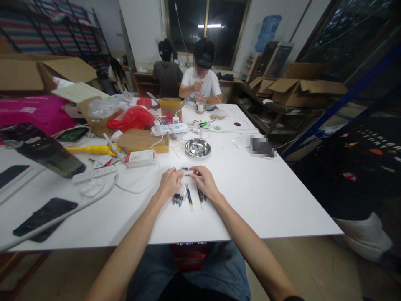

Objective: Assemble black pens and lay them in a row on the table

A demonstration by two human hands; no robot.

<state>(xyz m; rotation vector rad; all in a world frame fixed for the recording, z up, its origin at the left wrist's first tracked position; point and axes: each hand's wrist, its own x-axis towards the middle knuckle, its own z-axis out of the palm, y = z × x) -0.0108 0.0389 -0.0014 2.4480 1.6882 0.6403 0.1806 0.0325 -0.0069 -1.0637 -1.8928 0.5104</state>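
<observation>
The left hand (pixel 171 182) and right hand (pixel 205 180) each have a grip pinching one thin pen part (pixel 187 175); best hold it straight.

Fingers of the left hand (pixel 170 182) and right hand (pixel 204 180) partly hide a thin dark piece (pixel 187 175); items (pixel 199 148) inside a metal bowl (pixel 198 155) appear too small to identify, pixelation obscures a dark object (pixel 262 147), and the left edge crops a flat dark item (pixel 11 175).
</observation>
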